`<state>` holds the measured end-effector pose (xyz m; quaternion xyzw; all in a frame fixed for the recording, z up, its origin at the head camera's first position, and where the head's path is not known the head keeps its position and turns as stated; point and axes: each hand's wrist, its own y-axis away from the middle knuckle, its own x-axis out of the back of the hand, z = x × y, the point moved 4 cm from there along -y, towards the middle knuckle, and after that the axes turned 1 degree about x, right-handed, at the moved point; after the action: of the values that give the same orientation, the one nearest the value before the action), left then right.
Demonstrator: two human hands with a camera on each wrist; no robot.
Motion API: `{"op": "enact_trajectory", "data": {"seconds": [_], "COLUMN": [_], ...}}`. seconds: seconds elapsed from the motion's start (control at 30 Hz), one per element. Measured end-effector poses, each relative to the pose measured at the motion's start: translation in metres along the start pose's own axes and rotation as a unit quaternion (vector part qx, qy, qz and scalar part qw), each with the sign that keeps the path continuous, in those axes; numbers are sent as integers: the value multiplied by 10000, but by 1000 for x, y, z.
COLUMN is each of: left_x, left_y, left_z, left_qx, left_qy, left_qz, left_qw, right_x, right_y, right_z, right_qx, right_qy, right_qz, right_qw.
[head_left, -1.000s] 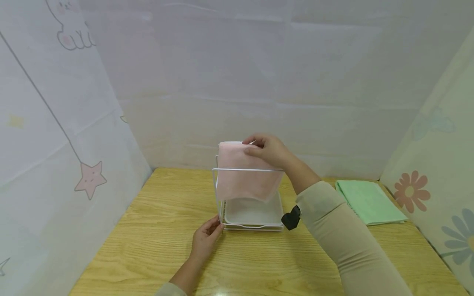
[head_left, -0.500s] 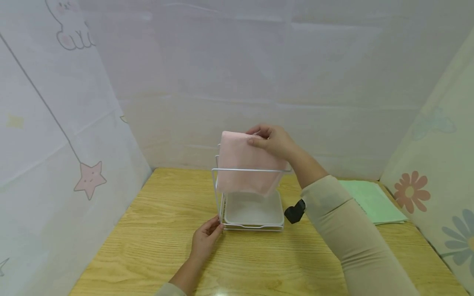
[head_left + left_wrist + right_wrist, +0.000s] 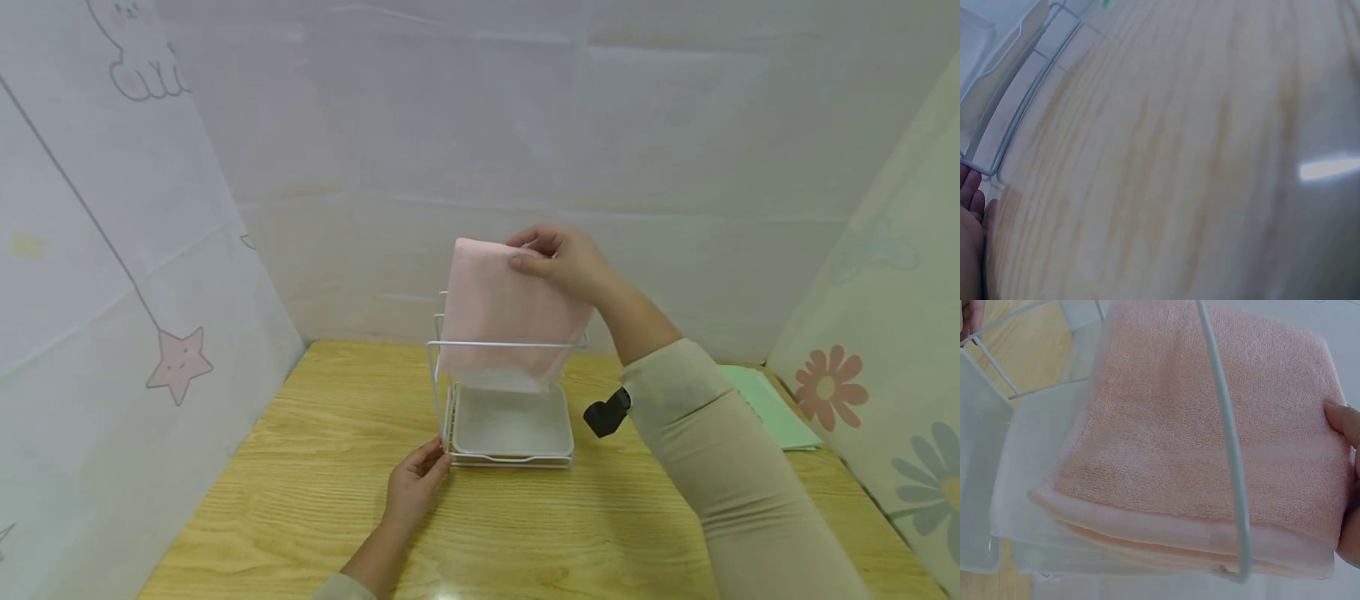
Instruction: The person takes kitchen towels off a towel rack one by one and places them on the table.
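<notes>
A folded pink towel (image 3: 502, 300) hangs upright from my right hand (image 3: 573, 262), which pinches its top edge between thumb and fingers. Its lower part is behind the front top bar of a white wire rack (image 3: 510, 343). In the right wrist view the towel (image 3: 1210, 425) shows several folded layers, with the bar crossing in front. Below it, a whitish translucent tray (image 3: 513, 421) lies in the rack's base. My left hand (image 3: 411, 492) holds the rack's front left corner; in the left wrist view its fingers (image 3: 972, 190) touch the wire there.
On the right of the wooden table (image 3: 315, 450) lies a folded green cloth (image 3: 776, 412), partly hidden by my right sleeve. White patterned sheets stand behind the table and along both sides. A black object (image 3: 607, 412) is attached at my right cuff.
My right hand has moved up and slightly right, raising the pink towel higher out of the rack. More of the tray shows beneath it. My left hand has stayed at the corner.
</notes>
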<state>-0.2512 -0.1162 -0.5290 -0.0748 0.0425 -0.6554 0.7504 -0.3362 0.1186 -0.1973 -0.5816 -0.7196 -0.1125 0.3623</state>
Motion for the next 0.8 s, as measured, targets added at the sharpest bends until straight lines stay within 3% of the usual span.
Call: {"op": "enact_trajectory", "data": {"seconds": [0.2, 0.8], "left_x": [-1, -1], "left_y": [-1, -4], "left_z": [-1, -3], "left_qx": [161, 204], "left_qy": [4, 59], "left_qz": [-104, -9], "left_qw": [9998, 9998], "right_x": [12, 42], "right_y": [1, 6], "right_z": [-8, -27], "right_qx": [34, 104], "right_qy": [-39, -97], "right_qz": [108, 479], "right_qw": [9999, 9988]}}
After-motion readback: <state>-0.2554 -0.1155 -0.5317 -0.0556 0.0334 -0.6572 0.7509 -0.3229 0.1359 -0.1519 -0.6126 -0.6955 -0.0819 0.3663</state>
